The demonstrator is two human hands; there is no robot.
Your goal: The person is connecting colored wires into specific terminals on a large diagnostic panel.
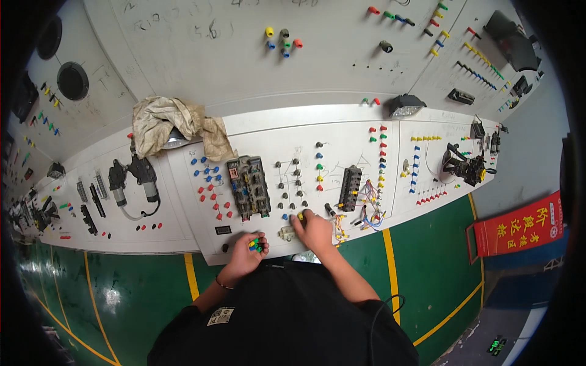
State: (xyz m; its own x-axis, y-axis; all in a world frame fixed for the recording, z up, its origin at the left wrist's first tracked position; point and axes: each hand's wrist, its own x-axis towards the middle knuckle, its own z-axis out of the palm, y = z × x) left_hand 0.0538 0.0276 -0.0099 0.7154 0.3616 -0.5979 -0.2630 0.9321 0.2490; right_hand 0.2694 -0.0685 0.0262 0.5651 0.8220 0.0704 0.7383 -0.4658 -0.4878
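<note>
My left hand (243, 258) is closed loosely around several small terminal caps (254, 244) in green, yellow and blue, just over the panel's near edge. With thumb and fingers pinched, my right hand (314, 232) is on a yellow terminal cap (300, 216) at the lower end of a group of black terminals (281, 186). A blue terminal (285, 217) stands just left of those fingertips. Below them, a pale connector block (286, 232) sits on the white panel (244, 230). My right fingers partly cover the yellow cap.
A black fuse box (249, 188) is mounted left of centre, and a narrower black block (350, 188) to the right. Loose coloured wires (370, 213) lie beside it. A dirty cloth (165, 125) drapes over the panel's back edge. A red sign (519, 226) stands at the right.
</note>
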